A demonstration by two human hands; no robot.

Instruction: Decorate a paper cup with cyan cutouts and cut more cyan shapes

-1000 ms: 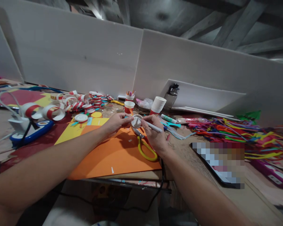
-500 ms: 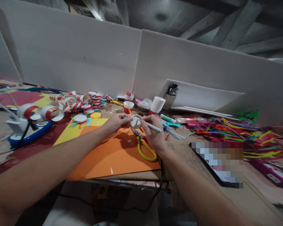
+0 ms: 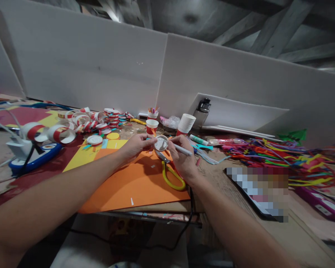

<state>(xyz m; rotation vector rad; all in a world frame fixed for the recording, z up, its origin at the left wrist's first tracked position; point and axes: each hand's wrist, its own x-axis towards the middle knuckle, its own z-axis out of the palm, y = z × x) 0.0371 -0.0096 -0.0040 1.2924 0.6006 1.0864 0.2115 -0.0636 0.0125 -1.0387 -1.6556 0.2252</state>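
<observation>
My left hand [image 3: 136,145] pinches a small white paper-cup bottom disc [image 3: 161,143], held up above an orange paper sheet [image 3: 134,184]. Fingers of my right hand [image 3: 181,158] are closed round a white pen [image 3: 181,149], whose tip touches the disc's edge. Yellow-handled scissors [image 3: 170,175] lie on the orange sheet just below my right hand.
A stack of paper cups [image 3: 186,124], a red-and-white cup [image 3: 152,127], a glue stick [image 3: 199,140] and a dark bottle [image 3: 201,111] stand behind. Cut cup rings [image 3: 80,121] pile at left, colourful pipe cleaners [image 3: 281,156] at right. White boards wall the bench.
Both hands stay together on the disc; the pen shifts slightly along its rim. The view has drifted a little.
</observation>
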